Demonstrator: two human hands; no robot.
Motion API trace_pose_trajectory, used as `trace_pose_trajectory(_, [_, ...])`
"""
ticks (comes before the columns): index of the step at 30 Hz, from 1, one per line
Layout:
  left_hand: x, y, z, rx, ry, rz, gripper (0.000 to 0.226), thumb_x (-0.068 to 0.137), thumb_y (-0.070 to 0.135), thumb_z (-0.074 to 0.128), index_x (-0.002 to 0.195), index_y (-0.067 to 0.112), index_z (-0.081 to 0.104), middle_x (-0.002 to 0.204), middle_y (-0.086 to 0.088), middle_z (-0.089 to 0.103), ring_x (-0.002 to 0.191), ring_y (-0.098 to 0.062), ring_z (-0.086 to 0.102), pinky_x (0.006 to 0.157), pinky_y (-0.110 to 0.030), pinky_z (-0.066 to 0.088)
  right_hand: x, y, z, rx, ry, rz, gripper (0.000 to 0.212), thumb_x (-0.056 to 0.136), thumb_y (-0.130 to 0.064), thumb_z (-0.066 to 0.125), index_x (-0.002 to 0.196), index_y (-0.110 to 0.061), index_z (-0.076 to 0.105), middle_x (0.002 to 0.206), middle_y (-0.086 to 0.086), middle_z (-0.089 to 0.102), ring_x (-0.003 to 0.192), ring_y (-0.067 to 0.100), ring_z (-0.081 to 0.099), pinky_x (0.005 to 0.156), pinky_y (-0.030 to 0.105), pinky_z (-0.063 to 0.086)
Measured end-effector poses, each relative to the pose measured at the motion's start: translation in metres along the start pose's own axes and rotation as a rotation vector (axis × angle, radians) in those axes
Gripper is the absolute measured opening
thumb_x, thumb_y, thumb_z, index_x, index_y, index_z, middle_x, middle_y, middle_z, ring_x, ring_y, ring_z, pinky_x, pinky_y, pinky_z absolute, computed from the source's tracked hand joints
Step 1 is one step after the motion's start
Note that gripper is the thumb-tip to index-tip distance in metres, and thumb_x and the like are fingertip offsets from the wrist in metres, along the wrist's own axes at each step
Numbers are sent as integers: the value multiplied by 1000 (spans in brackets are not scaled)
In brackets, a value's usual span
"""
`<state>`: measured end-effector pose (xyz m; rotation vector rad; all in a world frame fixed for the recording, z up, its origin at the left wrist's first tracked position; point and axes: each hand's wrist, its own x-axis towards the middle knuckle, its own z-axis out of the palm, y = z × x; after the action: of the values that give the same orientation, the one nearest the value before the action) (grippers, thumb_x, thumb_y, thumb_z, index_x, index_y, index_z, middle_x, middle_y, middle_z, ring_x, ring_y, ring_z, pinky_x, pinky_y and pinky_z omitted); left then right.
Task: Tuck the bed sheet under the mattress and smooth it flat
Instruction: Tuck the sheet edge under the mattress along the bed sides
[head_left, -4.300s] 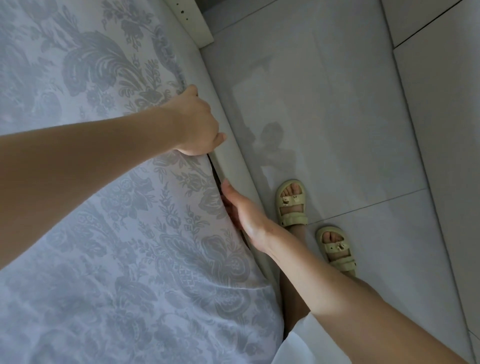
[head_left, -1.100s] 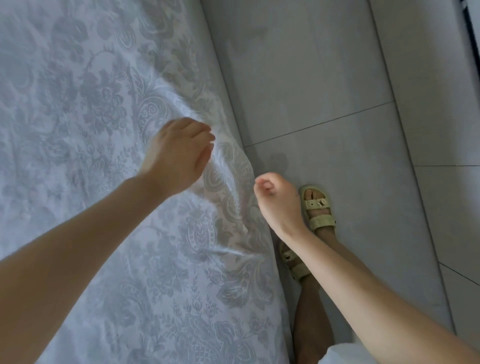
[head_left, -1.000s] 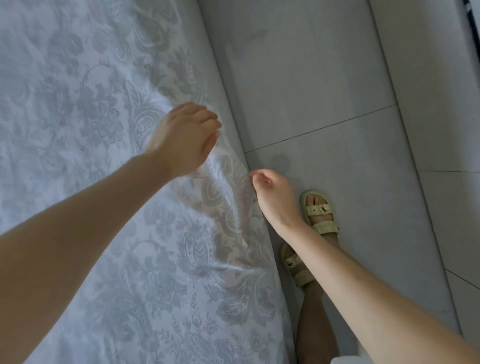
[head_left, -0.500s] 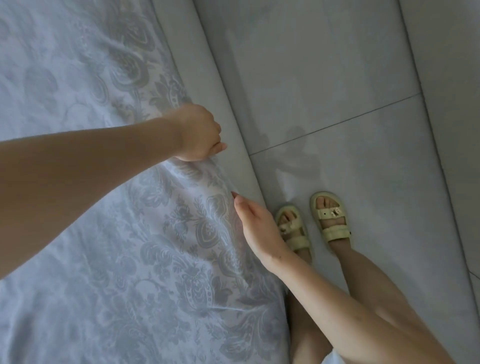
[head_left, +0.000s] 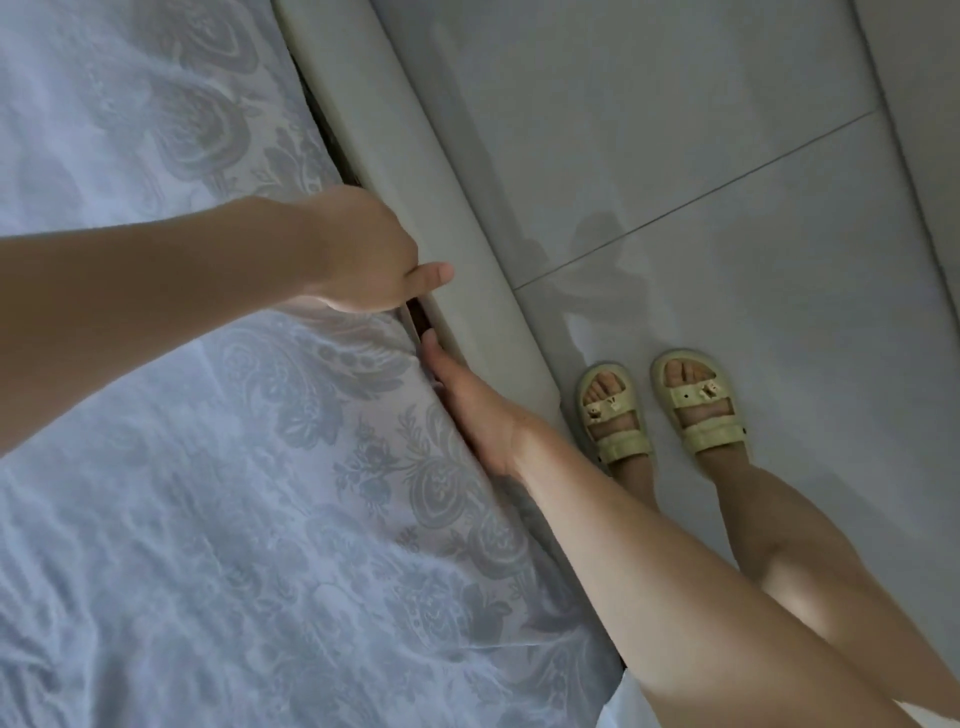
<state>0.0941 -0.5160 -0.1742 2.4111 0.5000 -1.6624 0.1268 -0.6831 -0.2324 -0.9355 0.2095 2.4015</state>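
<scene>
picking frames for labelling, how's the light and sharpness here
Head view: dim, bluish, no glare. Head view: a faint shadow lies on the floor. Head view: the bed sheet pattern blurs toward the lower left, the sandals look crisp. Head view: the bed frame bows slightly from wide-angle distortion.

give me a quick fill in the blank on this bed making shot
1. The sheet has a ___ pattern.
2. The left hand grips the sheet's edge with its ___ sticking out.
3. The right hand, fingers in the gap by the bed frame, lies nearer the pale ___ on the feet.
Missing words: floral; thumb; sandals
</scene>
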Motion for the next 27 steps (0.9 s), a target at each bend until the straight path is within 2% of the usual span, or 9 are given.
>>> trace_pose_trajectory(3, [2,-4,-4,-134,95,72,74,90,61,0,76,19,60,65,7,49,79,-20,49,81,-33,40,9,0,-5,43,6,33,51,90,-67,30,109,-33,61,118,2,64,110,18,60,96,34,46])
trace_pose_trajectory(6, [2,-2,4,-244,258,214,86,79,73,-4,91,28,69,81,8,62,92,-17,56,84,-33,43,3,14,-17,152,-11,59,65,87,-72,24,123,-30,58,122,3,63,114,20,58,97,36,46])
trace_pose_trajectory(9, [-3,10,21,-71,197,292,94,77,68,-17,85,24,67,84,5,66,87,-16,56,86,-36,46,-10,23,-27,127,50,84,79,83,-78,16,127,-26,56,125,5,62,115,22,59,100,38,45])
trace_pose_trajectory(11, [-1,18,31,70,178,299,91,82,60,-17,87,24,66,84,6,66,85,-17,58,85,-35,47,-25,24,-31,30,142,97,86,85,-75,9,121,-18,62,113,6,67,104,18,64,87,30,51])
trace_pose_trajectory(13, [3,24,32,122,145,248,79,92,52,-6,83,20,66,79,3,65,80,-19,58,81,-34,49,-45,30,-33,-84,266,-4,78,90,-67,10,110,-16,66,103,1,69,95,10,65,78,21,51])
trace_pose_trajectory(15, [5,29,28,147,89,205,72,96,47,1,75,16,62,69,1,59,72,-20,54,79,-34,49,-60,44,-36,-82,343,-185,71,86,-64,19,114,-16,63,111,-1,68,101,6,64,87,19,50])
trace_pose_trajectory(19, [6,36,24,119,31,128,61,99,45,5,63,15,45,64,3,44,77,-22,48,84,-35,46,-66,60,-28,69,228,-307,53,89,-56,26,118,-26,59,123,-9,63,116,4,57,96,20,46])
trace_pose_trajectory(22, [5,36,22,122,-9,86,57,100,46,7,76,16,49,86,-4,59,97,-26,56,89,-36,43,-45,53,-21,159,190,-288,56,93,-55,29,131,-21,52,132,-3,58,123,12,53,106,32,40])
trace_pose_trajectory(27, [-6,35,16,108,-42,64,61,100,46,7,59,17,41,63,1,45,75,-22,45,85,-35,43,-25,40,-24,94,87,-112,76,88,-70,24,131,-14,54,125,7,62,115,20,59,105,41,42])
